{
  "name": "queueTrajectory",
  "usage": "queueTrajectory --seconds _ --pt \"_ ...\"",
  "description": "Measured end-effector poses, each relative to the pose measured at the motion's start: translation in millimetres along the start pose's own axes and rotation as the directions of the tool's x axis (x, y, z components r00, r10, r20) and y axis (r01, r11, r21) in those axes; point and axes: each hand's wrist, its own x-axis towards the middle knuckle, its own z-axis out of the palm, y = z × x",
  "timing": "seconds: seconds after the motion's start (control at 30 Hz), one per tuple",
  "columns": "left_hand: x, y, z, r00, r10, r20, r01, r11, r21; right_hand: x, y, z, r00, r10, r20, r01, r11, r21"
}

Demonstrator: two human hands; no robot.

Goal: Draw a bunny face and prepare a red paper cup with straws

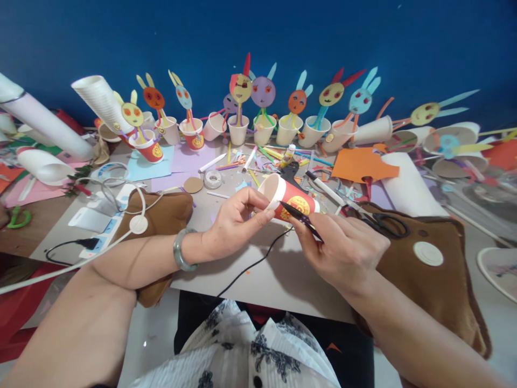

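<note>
My left hand (236,222) grips the rim of a red paper cup (291,201) with a gold emblem, held on its side above the grey table (262,280). My right hand (343,250) pinches a thin dark pointed tool (299,214), its tip pressed against the cup's red wall. A grey bangle (180,250) circles my left wrist. Both forearms rest on brown cushions (436,280).
A row of paper cups with paper rabbit heads on sticks (262,94) lines the back. Black scissors (383,220), a tape roll (212,179), markers, paper scraps and an orange sheet (361,164) litter the middle. Stacked white cups (99,99) lie left; a black cable (250,267) crosses the front.
</note>
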Motion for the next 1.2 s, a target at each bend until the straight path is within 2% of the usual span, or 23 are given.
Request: queueTrajectory --seconds 0.17,0.67,0.9,1.2 --pt "3.0 -1.0 -3.0 1.000 -0.026 0.012 0.027 1.000 -0.013 -1.3 3.0 2.2 1.000 0.009 -0.016 -0.009 1.000 0.005" --pt "0.5 -6.5 -5.2 0.993 0.117 0.024 -0.120 0.971 0.208 -0.3 0.2 0.4 0.998 0.045 0.032 -0.045 0.999 -0.006" --pt "1.1 -9.1 -5.6 0.986 0.165 0.034 -0.168 0.959 0.227 1.3 -0.1 0.5 0.999 0.031 0.018 -0.030 0.999 -0.018" --pt "2.4 -4.0 -6.9 0.983 0.181 0.038 -0.183 0.935 0.304 -1.2 0.0 -0.4 0.982 0.142 0.122 -0.160 0.975 0.152"
